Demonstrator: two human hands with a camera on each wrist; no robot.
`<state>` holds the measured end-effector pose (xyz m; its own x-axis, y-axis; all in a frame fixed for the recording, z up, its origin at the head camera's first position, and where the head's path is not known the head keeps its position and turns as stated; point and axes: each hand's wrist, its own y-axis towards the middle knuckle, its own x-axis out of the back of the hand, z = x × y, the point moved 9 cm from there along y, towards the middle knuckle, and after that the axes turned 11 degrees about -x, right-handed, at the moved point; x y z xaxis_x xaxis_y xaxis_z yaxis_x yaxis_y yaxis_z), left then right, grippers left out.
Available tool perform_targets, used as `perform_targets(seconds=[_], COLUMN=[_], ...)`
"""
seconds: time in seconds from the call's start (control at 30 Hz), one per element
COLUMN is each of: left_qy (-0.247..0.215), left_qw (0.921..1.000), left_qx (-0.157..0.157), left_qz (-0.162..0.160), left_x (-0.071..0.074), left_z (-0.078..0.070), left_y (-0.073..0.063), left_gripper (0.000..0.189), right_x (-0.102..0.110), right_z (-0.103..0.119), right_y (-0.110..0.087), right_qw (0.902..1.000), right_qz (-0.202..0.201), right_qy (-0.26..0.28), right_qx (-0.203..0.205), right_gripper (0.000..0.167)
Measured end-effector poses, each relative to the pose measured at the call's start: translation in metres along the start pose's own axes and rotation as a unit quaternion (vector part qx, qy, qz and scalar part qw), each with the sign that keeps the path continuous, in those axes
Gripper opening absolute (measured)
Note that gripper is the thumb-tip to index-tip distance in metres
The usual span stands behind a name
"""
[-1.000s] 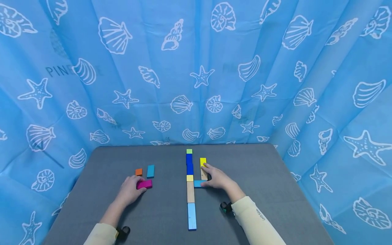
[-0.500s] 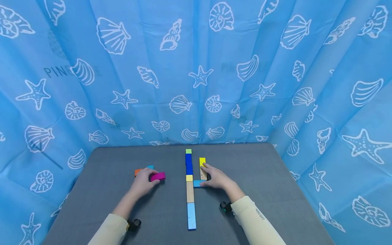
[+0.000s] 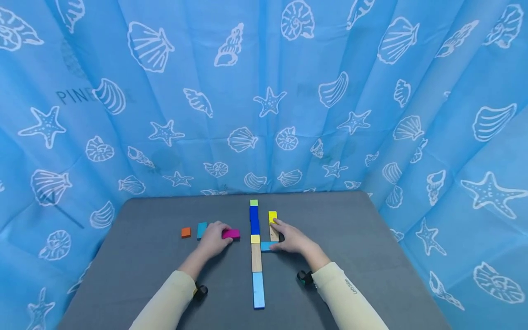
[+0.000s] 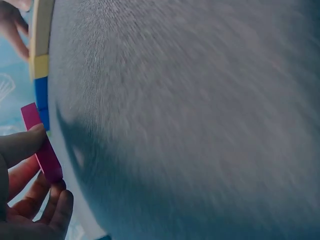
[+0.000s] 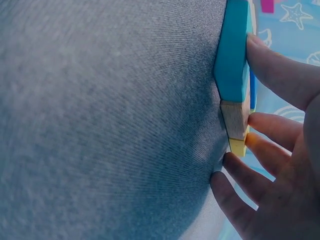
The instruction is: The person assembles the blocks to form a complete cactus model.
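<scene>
Between thumb and fingers, my left hand (image 3: 212, 240) pinches a magenta block (image 3: 232, 234), a little above the table and left of a long column of blocks. From far to near, that column has a light green block (image 3: 253, 202), dark blue blocks (image 3: 254, 224), a pale yellow block (image 3: 255, 239), a wooden block (image 3: 256, 257) and a light blue block (image 3: 258, 291). My right hand (image 3: 293, 239) rests at the short branch: its thumb touches a blue crosswise block (image 5: 234, 55), while fingers lie against a plain wooden block (image 5: 235, 119) and near a yellow block (image 3: 272, 215).
On the left of the grey table (image 3: 222, 293) lie an orange block (image 3: 186, 232) and a teal block (image 3: 201, 230), the latter partly behind my left hand. A blue shell-patterned curtain (image 3: 264, 114) hangs beyond the far edge.
My left hand has carried the magenta block rightward and slightly away from me, toward the column, uncovering the orange block. The right hand stays in place.
</scene>
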<state>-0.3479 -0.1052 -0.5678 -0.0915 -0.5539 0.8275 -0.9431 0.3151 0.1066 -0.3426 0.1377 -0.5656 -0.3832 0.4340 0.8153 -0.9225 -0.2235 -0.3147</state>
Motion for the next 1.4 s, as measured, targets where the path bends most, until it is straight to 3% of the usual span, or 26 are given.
perform_targets(seconds=[0.23, 0.53, 0.87, 1.1, 1.4], left_qy=[-0.003, -0.013, 0.006, 0.001, -0.036], left_qw=[0.9998, 0.9999, 0.9999, 0.9999, 0.9988], left_qx=[0.022, 0.002, -0.013, -0.005, -0.026], left_qz=[0.000, 0.001, 0.007, 0.010, -0.021], left_x=[-0.012, -0.020, -0.026, -0.031, -0.014], left_z=[-0.003, -0.012, -0.017, -0.013, -0.007], left_y=[0.018, 0.027, 0.028, 0.025, 0.014], left_gripper=[0.032, 0.029, 0.029, 0.037, 0.046], right_x=[0.002, 0.003, 0.003, -0.001, -0.001], right_z=[-0.001, 0.001, 0.000, -0.001, -0.003], right_y=[0.004, 0.004, 0.004, 0.004, 0.002], right_qw=[1.0000, 0.9999, 0.9999, 0.9999, 1.0000], right_qz=[0.003, 0.001, 0.000, 0.003, -0.001], right_qy=[-0.003, -0.013, -0.007, -0.011, -0.007], right_qx=[-0.002, -0.007, -0.009, -0.007, -0.003], right_gripper=[0.081, 0.082, 0.081, 0.081, 0.081])
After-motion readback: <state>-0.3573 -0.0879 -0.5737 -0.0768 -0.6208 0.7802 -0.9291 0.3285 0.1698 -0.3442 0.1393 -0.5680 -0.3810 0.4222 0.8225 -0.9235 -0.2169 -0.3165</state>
